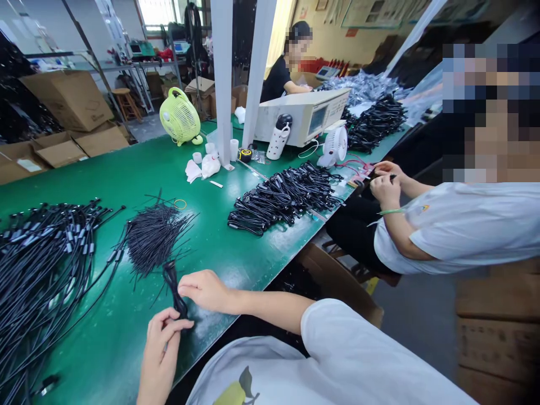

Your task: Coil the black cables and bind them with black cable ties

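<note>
A coiled black cable bundle [172,284] lies near the front edge of the green table, running away from me. My left hand [162,343] pinches its near end between thumb and fingers. My right hand [205,289] is closed at the bundle's right side, its fingertips against the middle; whether a thin tie is also in them is hidden. Just beyond the bundle is a heap of thin black twist ties [154,239]. To the left spreads a large pile of uncoiled black cables [46,264] with connectors and pale tags.
Coiled cables [287,194] are heaped on the green table [211,253] to the right. Behind stand a green fan [180,117], a white post [221,84], a tape measure [244,155], a bottle [278,138] and a test instrument [304,117]. A co-worker's hands [386,183] work at right.
</note>
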Demonstrator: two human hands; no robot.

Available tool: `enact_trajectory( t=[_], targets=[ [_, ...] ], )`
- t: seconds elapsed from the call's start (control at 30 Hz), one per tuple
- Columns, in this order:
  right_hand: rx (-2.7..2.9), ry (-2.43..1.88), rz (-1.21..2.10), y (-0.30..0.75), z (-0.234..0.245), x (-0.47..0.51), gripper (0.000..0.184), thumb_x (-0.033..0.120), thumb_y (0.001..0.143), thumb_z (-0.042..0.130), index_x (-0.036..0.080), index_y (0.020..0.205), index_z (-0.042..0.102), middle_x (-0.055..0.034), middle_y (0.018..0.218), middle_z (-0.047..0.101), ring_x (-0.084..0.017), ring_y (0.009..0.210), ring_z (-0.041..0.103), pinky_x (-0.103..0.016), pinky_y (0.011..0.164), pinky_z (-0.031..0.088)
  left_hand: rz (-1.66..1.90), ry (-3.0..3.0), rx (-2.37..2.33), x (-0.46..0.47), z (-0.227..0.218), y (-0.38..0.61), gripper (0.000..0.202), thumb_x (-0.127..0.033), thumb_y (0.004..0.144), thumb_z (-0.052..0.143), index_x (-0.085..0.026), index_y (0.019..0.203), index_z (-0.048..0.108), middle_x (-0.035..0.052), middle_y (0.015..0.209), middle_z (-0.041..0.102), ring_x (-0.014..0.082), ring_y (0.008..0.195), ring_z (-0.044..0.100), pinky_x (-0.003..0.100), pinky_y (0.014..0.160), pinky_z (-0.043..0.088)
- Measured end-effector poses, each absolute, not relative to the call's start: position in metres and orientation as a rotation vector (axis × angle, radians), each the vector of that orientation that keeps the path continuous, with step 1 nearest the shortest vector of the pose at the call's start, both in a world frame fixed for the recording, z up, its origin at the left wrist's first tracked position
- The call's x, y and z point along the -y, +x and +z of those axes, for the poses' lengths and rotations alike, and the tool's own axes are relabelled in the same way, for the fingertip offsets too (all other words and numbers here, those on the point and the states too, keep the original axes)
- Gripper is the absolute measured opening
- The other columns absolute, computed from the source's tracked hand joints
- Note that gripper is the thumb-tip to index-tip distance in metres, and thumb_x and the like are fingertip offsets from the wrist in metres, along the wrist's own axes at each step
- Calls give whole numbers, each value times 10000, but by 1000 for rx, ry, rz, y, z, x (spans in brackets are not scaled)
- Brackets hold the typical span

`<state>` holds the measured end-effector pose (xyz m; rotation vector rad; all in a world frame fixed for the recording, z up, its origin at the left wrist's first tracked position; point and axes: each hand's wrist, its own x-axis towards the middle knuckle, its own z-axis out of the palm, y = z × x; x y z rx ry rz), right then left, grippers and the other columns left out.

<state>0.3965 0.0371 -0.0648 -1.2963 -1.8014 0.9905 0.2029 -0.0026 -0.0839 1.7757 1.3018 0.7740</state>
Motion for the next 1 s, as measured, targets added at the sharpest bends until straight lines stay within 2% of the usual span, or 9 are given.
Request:
enact_trajectory(
  t=[0.13, 0.23, 0.33, 0.43, 0.53, 0.63, 0.77, 0.87, 1.0],
  targets=[
    [2174, -987, 680, 377, -57, -15, 188, 205, 923, 486, 192, 844, 657, -5, 923, 700, -141, 900, 608, -220, 807, 418, 847, 1448, -1386, -5, -76, 199, 375, -562, 720, 648, -232, 868, 746, 72, 973, 640, 278, 986, 593, 396, 925, 488],
    [2282, -944, 763, 371, -67, -6, 191, 279, 950, 492, 210, 873, 653, 23, 898, 698, -126, 861, 615, -202, 742, 423, 871, 1271, -1361, -2, -60, 190, 383, -575, 728, 656, -231, 863, 756, 60, 1015, 626, 252, 943, 605, 320, 809, 534],
    [2235, -1130, 891, 381, -77, -14, 180, 270, 959, 500, 206, 872, 644, 41, 873, 691, -105, 813, 615, -192, 665, 400, 781, 1494, -1257, 14, -49, 192, 297, -543, 775, 627, -292, 830, 775, 55, 956, 603, 222, 854, 595, 286, 718, 530],
    [2190, -1247, 736, 394, -73, -25, 213, 274, 969, 473, 193, 866, 641, 12, 891, 691, -124, 821, 605, -217, 702, 396, 525, 1739, -1140, 23, -55, 207, 316, -519, 825, 570, -296, 911, 777, 63, 838, 602, 211, 786, 603, 305, 743, 531],
    [2236, -1206, 613, 394, -59, -22, 203, 262, 936, 489, 179, 815, 629, -28, 864, 679, -160, 815, 585, -258, 730, 396, 493, 1659, -1247, 17, -73, 215, 426, -581, 801, 566, -228, 941, 762, 80, 847, 645, 260, 895, 633, 368, 845, 534],
    [2112, -1075, 983, 388, -54, -13, 177, 225, 881, 514, 181, 742, 614, -16, 813, 658, -160, 796, 565, -267, 757, 397, 654, 1338, -1389, 8, -81, 212, 543, -615, 829, 502, -198, 1113, 700, 94, 1026, 692, 319, 1120, 591, 451, 992, 476],
    [1664, -962, 1680, 383, -70, -10, 122, 247, 766, 602, 174, 669, 608, 34, 671, 607, -128, 678, 542, -234, 694, 413, 810, 1294, -1318, 15, -64, 212, 491, -528, 905, 442, -219, 1229, 644, 90, 1334, 584, 320, 1290, 488, 471, 1114, 371],
    [1473, -997, 1850, 379, -89, -12, 172, 312, 759, 588, 161, 685, 557, 28, 616, 553, -103, 574, 466, -224, 577, 378, 803, 1564, -1097, 20, -52, 220, 426, -463, 939, 435, -215, 1199, 664, 108, 1369, 554, 287, 1316, 458, 446, 1155, 312],
    [1331, -1028, 2016, 380, -100, -11, 332, 479, 794, 540, 181, 671, 463, 70, 520, 360, -68, 460, 242, -209, 451, 194, 814, 1566, -1153, 19, -57, 228, 386, -438, 962, 420, -193, 1142, 657, 127, 1294, 604, 252, 1263, 513, 419, 1121, 348]
  ],
)
